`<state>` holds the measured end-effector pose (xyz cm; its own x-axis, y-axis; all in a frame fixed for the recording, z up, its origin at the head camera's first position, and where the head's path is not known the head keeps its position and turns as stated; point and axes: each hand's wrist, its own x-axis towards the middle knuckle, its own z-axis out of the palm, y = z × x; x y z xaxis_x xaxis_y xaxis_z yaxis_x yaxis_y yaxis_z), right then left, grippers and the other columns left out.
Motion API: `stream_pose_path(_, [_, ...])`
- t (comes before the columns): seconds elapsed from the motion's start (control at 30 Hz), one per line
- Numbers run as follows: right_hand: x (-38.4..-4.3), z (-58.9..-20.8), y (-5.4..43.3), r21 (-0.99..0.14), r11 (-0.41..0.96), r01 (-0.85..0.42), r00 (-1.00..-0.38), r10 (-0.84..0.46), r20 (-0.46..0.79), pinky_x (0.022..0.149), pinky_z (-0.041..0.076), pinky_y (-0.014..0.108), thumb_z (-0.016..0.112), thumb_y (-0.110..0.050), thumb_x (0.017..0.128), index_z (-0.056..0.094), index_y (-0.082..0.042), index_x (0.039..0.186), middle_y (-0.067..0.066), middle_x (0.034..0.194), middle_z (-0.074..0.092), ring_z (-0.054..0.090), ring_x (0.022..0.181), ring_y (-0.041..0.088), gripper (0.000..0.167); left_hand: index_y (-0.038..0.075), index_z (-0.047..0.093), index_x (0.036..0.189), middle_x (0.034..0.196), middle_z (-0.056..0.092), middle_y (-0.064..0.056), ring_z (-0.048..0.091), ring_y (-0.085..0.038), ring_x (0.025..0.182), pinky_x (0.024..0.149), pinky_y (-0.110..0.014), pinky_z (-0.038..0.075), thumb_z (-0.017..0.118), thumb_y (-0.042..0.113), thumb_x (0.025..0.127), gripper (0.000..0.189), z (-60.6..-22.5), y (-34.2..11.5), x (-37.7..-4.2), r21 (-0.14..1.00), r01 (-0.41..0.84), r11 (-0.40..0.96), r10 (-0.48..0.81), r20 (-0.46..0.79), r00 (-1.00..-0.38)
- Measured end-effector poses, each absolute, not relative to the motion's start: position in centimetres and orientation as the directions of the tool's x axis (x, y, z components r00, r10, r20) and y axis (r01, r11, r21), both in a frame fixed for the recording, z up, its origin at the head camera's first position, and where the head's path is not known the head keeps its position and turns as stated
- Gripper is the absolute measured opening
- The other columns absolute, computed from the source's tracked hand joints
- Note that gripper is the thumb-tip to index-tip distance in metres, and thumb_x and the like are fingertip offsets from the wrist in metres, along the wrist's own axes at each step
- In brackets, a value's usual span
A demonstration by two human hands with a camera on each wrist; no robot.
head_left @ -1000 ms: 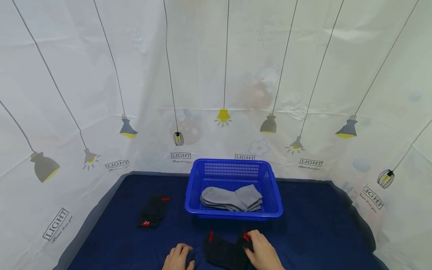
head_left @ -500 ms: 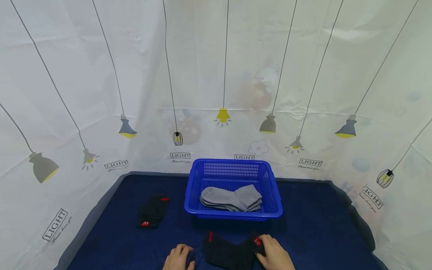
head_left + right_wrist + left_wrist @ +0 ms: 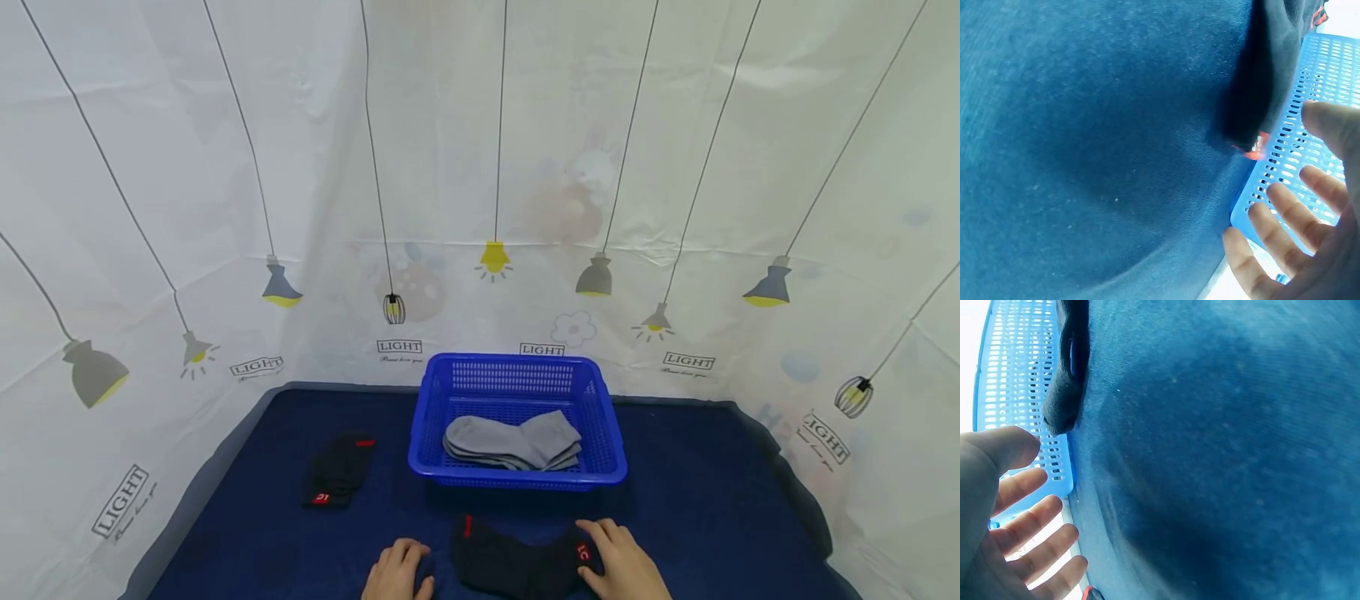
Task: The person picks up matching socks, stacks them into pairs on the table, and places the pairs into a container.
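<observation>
Both hands are down low at the front of the blue-covered desk (image 3: 697, 483), with a black sock (image 3: 517, 565) lying between them. Whether that's one sock or a pair laid together, I can't tell from here! It stretches sideways in a shallow dip, a red mark at its left end, a red label (image 3: 583, 552) with white lettering at its right.

Here's the right hand (image 3: 626, 567), right at that labelled end, thumb on the near side, index finger by the far corner. The grip is spread: the right wrist view shows the fingers fanned apart with nothing pinched among them, and the label a bit blurred beyond. Whether a fingertip brushes the fabric, that's too close to call.

Over to the left hand (image 3: 396, 571), just beside the sock's other end, a small gap between them. Its grip is spread as well, fingers relaxed and separate in the left wrist view, holding nothing.

Straight behind the sock sits the blue basket (image 3: 517, 477), all slotted plastic, with grey socks (image 3: 510, 440) stacked flat inside, toward its front. Off to the left, well apart from the hands, there's a folded black bundle (image 3: 339, 471) showing two red patches. And at the back, a white backdrop (image 3: 450, 167) printed with hanging lamps (image 3: 595, 276).
</observation>
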<state>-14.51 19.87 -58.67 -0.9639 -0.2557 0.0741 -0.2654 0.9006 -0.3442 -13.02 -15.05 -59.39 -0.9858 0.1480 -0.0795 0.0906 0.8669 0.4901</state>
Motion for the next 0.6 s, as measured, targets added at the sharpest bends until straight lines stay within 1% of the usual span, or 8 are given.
stream_pose_path(0.13, [-14.6, -58.8, 19.7, -0.346, 0.895, -0.281, -0.960, -0.259, 0.109, 0.067, 0.050, 0.031, 0.085, -0.024, 0.077, 0.065, -0.015, 0.123, -0.003, 0.100, 0.059, 0.058, 0.087, 0.016, 0.051, 0.010, 0.066, 0.107, 0.109, 0.058, -0.007, 0.057, -0.031, 0.093, 0.080, -0.054, 0.050, 0.073, 0.023, 0.085, 0.027, -59.2, -14.6, -13.3, 0.473, 0.123, 0.872, 0.165, -0.048, -0.985])
stream_pose_path(0.3, [-14.8, -59.2, 19.3, -0.338, 0.885, -0.321, -0.947, -0.298, 0.118, 0.068, 0.051, 0.032, 0.083, -0.019, 0.079, 0.067, -0.014, 0.118, -0.002, 0.101, 0.058, 0.058, 0.086, 0.017, 0.043, 0.014, 0.067, 0.107, 0.108, 0.059, -0.003, 0.058, -0.028, 0.093, 0.076, -0.046, 0.050, 0.075, 0.024, 0.084, 0.027, -59.3, -13.6, -13.5, 0.410, 0.187, 0.892, 0.197, 0.019, -0.980])
stream_pose_path(0.4, [-14.9, -59.6, 19.1, -0.331, 0.878, -0.346, -0.938, -0.331, 0.101, 0.066, 0.050, 0.031, 0.083, -0.018, 0.079, 0.067, -0.012, 0.118, -0.001, 0.101, 0.058, 0.058, 0.084, 0.018, 0.042, 0.016, 0.067, 0.107, 0.107, 0.060, -0.001, 0.059, -0.025, 0.093, 0.075, -0.041, 0.050, 0.077, 0.025, 0.082, 0.028, -59.4, -12.9, -13.7, 0.371, 0.232, 0.899, 0.222, 0.070, -0.972])
stream_pose_path(0.6, [-15.1, -60.3, 18.8, -0.245, 0.881, -0.405, -0.914, -0.394, 0.092, 0.063, 0.049, 0.031, 0.084, -0.020, 0.078, 0.068, -0.011, 0.118, 0.001, 0.101, 0.058, 0.058, 0.082, 0.020, 0.044, 0.017, 0.069, 0.108, 0.105, 0.061, 0.000, 0.059, -0.022, 0.090, 0.073, -0.038, 0.049, 0.079, 0.025, 0.081, 0.030, -59.7, -11.6, -14.2, 0.341, 0.312, 0.887, 0.283, 0.133, -0.950])
